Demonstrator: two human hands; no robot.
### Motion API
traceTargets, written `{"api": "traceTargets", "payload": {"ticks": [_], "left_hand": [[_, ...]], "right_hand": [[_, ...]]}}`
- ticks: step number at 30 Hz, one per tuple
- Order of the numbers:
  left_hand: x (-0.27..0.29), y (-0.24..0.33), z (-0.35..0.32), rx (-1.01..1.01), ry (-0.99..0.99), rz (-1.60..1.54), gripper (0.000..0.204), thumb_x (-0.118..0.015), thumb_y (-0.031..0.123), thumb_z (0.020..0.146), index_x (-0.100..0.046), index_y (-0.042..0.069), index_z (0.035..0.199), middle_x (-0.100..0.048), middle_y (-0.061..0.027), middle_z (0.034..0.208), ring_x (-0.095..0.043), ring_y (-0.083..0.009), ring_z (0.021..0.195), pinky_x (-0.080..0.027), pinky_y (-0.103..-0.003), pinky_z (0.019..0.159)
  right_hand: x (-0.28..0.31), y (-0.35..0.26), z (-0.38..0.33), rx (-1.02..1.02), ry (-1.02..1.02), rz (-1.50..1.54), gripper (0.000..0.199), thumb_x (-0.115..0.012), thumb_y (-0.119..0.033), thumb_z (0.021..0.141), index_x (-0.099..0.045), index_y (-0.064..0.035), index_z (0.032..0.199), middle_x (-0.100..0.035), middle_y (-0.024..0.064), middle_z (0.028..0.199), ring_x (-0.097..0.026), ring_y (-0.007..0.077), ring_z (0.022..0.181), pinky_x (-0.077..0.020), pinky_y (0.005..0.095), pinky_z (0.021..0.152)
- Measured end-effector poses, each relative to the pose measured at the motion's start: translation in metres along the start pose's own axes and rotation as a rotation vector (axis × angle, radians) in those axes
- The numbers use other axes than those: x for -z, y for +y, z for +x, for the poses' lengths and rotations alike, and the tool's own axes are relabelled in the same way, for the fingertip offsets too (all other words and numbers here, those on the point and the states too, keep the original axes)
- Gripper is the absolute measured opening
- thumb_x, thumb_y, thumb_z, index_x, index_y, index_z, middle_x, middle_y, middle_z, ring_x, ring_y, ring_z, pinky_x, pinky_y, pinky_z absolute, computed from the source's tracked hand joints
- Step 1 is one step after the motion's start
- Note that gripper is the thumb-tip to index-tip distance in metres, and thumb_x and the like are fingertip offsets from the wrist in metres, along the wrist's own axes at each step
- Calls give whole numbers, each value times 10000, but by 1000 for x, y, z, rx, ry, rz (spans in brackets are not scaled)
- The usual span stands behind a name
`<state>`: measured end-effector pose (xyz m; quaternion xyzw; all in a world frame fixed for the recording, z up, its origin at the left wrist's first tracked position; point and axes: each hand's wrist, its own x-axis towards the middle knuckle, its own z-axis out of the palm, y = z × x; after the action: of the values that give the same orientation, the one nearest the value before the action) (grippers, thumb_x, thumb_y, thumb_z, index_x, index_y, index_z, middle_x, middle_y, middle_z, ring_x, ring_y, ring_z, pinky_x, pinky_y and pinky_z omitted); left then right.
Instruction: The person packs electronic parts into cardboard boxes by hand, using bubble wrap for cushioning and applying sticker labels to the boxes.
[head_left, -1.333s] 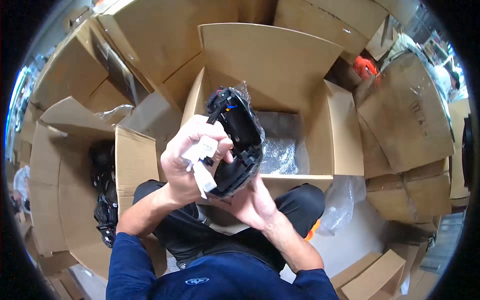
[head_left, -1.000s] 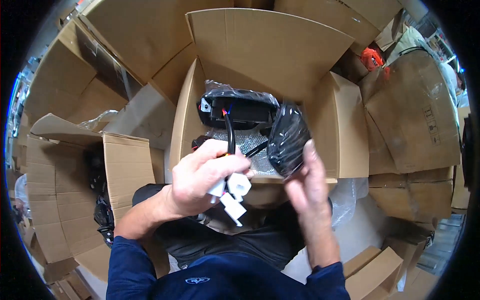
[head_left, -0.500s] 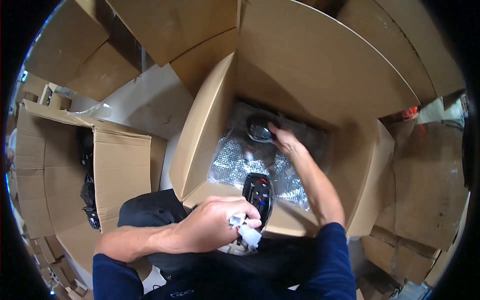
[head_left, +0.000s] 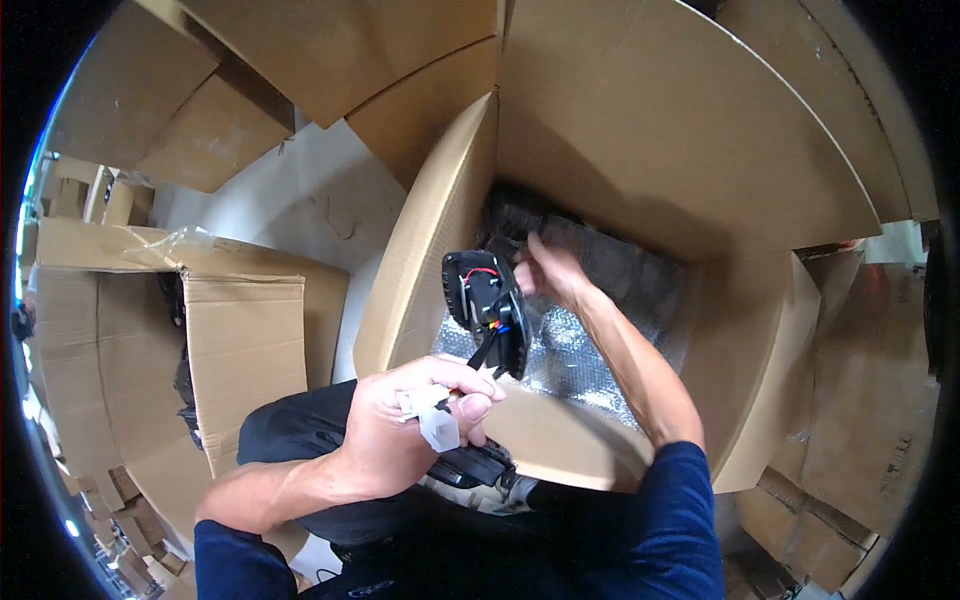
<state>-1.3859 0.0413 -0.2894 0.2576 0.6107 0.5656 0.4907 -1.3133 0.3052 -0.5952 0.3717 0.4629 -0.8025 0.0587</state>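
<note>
My left hand [head_left: 415,415] is closed around a cable with white plastic connectors [head_left: 438,428] sticking out by the thumb. From that cable a black plastic housing [head_left: 487,310], oval and with red and blue wires on its face, is held up over the near left part of an open cardboard box. My right hand [head_left: 555,270] reaches into this box [head_left: 660,120], just right of the housing, with thumb and fingers apart and nothing seen in them. Its fingertips are partly behind the housing. Silvery bubble wrap [head_left: 590,365] lines the box bottom; its far part is dark.
Another black part [head_left: 470,465] lies by my lap under the left hand. To the left stands a second open carton [head_left: 245,360] with dark bagged items inside. More cardboard boxes [head_left: 850,370] stand at the right. Pale floor [head_left: 300,190] shows between the cartons.
My left hand has moved a little left, and the black housing has been raised over the box. My right hand has let go of the dark rounded object it held inside the box.
</note>
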Motion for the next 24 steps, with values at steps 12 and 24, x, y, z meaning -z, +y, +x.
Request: {"api": "traceTargets", "payload": {"ticks": [12,24], "left_hand": [[-19,15,-10,345,-148,-4,532,-527,-7,1011,-337,-64,1505,-646,-183,1272,-677,-133,665,-554,-232,557],[-9,8,9,61,82,-281,471,-444,149,1088,-334,-74,1488,-619,-197,1301,-679,-158,687,-546,-238,579]], "right_hand": [[1,-31,-142,271,30,494,490,-712,-255,961,-529,15,1327,-679,115,1208,-692,190,1013,-600,368,907],[105,53,34,164,849,-637,607,-763,-424,867,-653,62,1212,-679,258,1207,-646,385,1081,-496,429,928]]}}
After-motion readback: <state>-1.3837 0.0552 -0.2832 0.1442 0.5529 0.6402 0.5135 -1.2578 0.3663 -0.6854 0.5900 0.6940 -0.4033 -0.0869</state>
